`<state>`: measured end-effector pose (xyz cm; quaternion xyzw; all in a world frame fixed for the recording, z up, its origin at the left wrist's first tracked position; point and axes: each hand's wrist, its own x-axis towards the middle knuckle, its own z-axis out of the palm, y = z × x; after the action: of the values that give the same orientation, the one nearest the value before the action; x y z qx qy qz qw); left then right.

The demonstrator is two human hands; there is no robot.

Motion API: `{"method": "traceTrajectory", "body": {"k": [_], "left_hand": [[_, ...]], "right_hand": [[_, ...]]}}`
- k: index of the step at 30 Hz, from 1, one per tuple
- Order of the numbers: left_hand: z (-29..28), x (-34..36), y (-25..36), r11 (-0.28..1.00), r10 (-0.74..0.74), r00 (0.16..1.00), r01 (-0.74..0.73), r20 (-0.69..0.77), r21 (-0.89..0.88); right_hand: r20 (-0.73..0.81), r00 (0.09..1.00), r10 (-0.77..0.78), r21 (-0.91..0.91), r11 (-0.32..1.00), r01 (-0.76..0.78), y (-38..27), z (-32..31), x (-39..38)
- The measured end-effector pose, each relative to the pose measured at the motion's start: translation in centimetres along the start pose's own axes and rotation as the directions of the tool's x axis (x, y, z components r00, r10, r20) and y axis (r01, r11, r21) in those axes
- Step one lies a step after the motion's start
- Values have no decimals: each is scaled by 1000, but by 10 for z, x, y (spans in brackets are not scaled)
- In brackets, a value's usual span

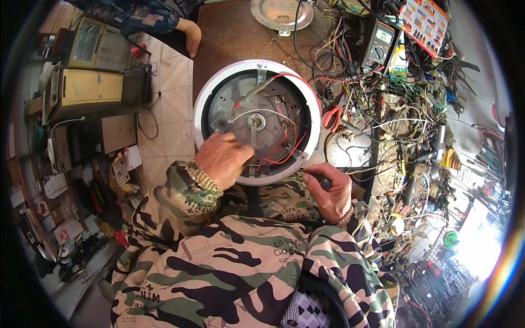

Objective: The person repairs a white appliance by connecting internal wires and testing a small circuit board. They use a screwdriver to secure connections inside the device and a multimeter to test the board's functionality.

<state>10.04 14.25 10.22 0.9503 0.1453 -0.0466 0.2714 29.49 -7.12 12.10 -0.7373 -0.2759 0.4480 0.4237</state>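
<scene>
Round appliance base (199, 106): white outer rim, black inner wall, grey metal floor with a round hub at centre. Open side up, on the brown worktop (210, 53), near edge reaching over the person's lap. Inside: red wires (299, 146) bunched on the right, a thin white wire (275, 112) arcing over the hub, a pale strip (253, 135) running from hub toward near rim, a slim probe (255, 93) on the far side with a red lead off its end.

Left hand (223, 159) crosses the near-left rim, bent fingers over the interior, near the pale strip's lower part; base sits below and ahead of them. Cannot tell if fingertips pinch anything. Right hand (331, 192) just outside the near-right rim, thumb and fingers closed around a dark handle (326, 184), rounded end poking out; base is ahead and left of those fingers. Red-handled pliers (332, 117) lie right of the base.
</scene>
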Motion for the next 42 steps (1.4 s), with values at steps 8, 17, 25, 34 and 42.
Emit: {"method": "traceTrajectory", "body": {"k": [8, 17, 25, 34, 42], "left_hand": [[-15, 0, -14, 986, 101, 994, -104, -35, -126], [-20, -10, -23, 938, 212, 971, -234, -110, -254], [-15, -8, -20, 922, 171, 968, -223, -185, -315], [-22, -14, -15, 908, 199, 967, -243, -159, -342], [-16, -19, -17, 904, 187, 965, -243, -186, -352]], "right_hand": [[-20, 1000, -12, -21, 1000, 12, 0, 11, 2], [-84, 996, -24, -4, 1000, 24, 4, 26, -5], [-136, 989, -54, -75, 996, 44, -6, 31, -9], [-90, 942, -324, -392, 881, 265, -23, 68, 15], [-18, 950, -313, -691, 691, 214, -26, 88, 31]]}}
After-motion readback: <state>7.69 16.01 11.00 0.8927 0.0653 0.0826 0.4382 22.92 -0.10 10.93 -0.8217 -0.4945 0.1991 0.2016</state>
